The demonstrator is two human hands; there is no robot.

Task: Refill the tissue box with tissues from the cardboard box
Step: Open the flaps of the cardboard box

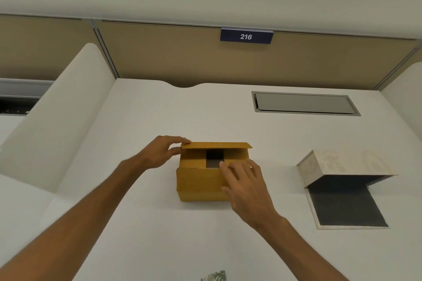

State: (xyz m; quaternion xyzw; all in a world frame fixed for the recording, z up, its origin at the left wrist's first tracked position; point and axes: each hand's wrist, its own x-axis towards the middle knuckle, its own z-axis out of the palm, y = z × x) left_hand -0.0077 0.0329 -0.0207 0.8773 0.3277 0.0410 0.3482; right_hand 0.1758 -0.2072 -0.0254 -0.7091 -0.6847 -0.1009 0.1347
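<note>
On the white surface (141,223), going left to right: left hand (159,153) has its fingers (180,141) pinching the box (201,185)'s back flap, holding it up. Right hand (246,187) lies loosely spread on the inner flaps, grasping nothing. Tissue box (338,166) sits open, well right. We're at the opening stage I'd say; next, fold those inner flaps aside.

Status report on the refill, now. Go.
Left hand pinching far flap of cardboard box. Right hand flat on inner flap, no grip. Tissue box open, right. Nothing in the way.
</note>
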